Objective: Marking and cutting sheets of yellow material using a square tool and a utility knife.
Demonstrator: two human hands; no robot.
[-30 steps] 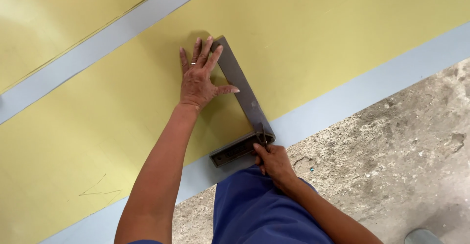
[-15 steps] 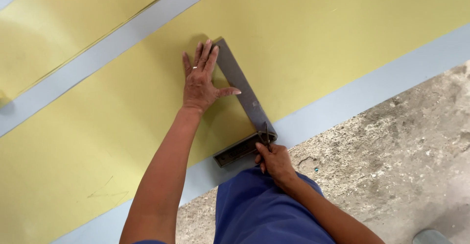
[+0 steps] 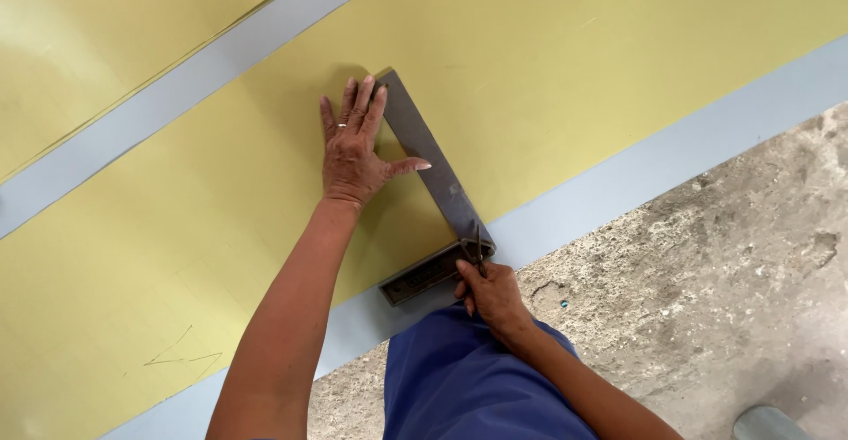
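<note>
A metal try square (image 3: 430,164) lies on a yellow sheet (image 3: 565,60), its blade running up-left and its thick stock (image 3: 422,276) along the sheet's lower edge. My left hand (image 3: 353,147) is pressed flat on the sheet beside the blade, fingers spread, thumb touching the blade. My right hand (image 3: 491,294) is closed around a thin pointed marking tool (image 3: 478,244) whose tip rests at the corner of the square, where blade meets stock.
Grey-blue bands (image 3: 671,162) border the yellow sheet, and a second yellow sheet (image 3: 97,42) lies at the upper left. Rough concrete floor (image 3: 707,299) is at the lower right. My blue-clad knee (image 3: 468,378) is at the bottom.
The view has shifted slightly. My right hand with the tool has stayed at the square's corner, and my left hand has kept pressing beside the blade.
</note>
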